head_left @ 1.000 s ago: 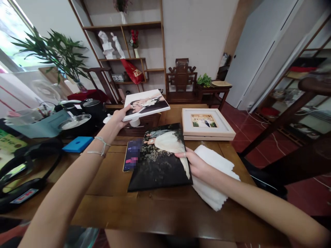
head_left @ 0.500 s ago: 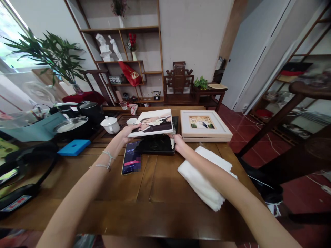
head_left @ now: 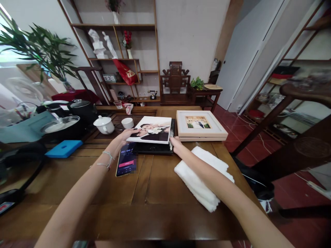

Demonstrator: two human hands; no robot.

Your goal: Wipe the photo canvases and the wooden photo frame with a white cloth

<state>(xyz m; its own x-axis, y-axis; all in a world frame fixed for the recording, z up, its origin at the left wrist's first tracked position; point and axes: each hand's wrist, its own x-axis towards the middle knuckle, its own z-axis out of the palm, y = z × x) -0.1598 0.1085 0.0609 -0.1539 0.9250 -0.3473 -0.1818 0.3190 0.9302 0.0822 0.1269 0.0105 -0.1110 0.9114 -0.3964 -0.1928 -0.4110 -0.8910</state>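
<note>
A white-edged photo canvas (head_left: 152, 129) lies on top of a dark photo print (head_left: 155, 148) at the middle of the wooden table (head_left: 155, 193). My left hand (head_left: 126, 135) holds the canvas by its near left corner, fingers curled on it. My right hand (head_left: 176, 144) grips the near right corner of the stack, touching the dark print's edge. A phone (head_left: 125, 160) with a lit screen lies just left of the stack, under my left wrist.
A framed photo (head_left: 199, 124) lies right of the stack. A folded white cloth (head_left: 203, 177) sits under my right forearm. A white teapot (head_left: 103, 124), a cup (head_left: 127, 122), black pots (head_left: 80, 110) and a blue pad (head_left: 63, 148) stand at the left. Shelves and a chair lie beyond.
The dark print was slid away from me to the table's middle, and the canvas in my left hand came down onto it. Both hands now rest at the stack's near corners.
</note>
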